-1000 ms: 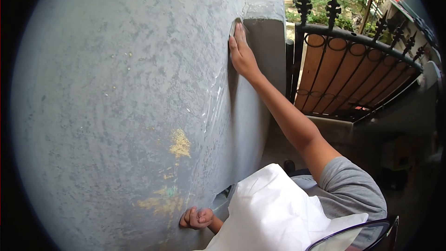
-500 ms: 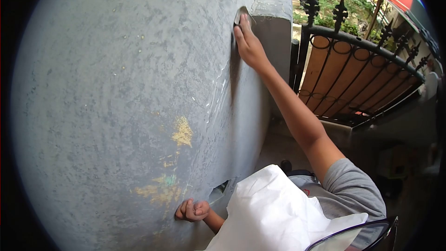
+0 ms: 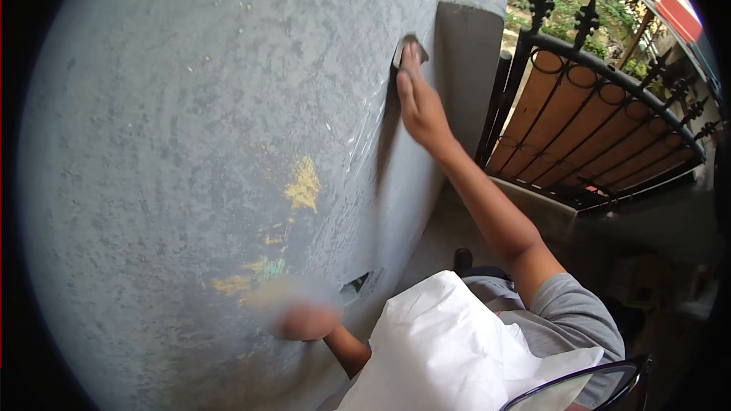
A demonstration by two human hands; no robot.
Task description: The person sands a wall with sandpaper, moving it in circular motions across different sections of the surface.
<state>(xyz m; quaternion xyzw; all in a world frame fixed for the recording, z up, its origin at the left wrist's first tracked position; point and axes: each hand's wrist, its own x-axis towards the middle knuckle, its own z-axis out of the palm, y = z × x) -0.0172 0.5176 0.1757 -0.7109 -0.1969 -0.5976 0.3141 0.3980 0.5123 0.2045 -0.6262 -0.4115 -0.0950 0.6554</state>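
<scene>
A grey, mottled wall (image 3: 175, 122) bears yellow paint patches (image 3: 303, 184) and white scratch marks. High on it near its right edge, my right hand (image 3: 422, 103) presses a small, thin grey sheet (image 3: 400, 52) flat against the surface, fingers extended over it. Lower down, my left hand (image 3: 308, 320) is smeared by motion beside the wall, below the yellow and greenish marks. Its fingers, and anything in them, cannot be made out; a pale blur spreads just above it.
A dark opening (image 3: 355, 283) cuts into the lower wall. A concrete post (image 3: 468, 68) and a black spiked gate (image 3: 601, 68) with brown panels stand at right. White cloth (image 3: 438, 342) and part of a pair of glasses (image 3: 586, 380) fill the lower foreground.
The view has shifted a little. My right hand has slid the sheet down and away from the post. My left hand, curled against the wall earlier, is now blurred.
</scene>
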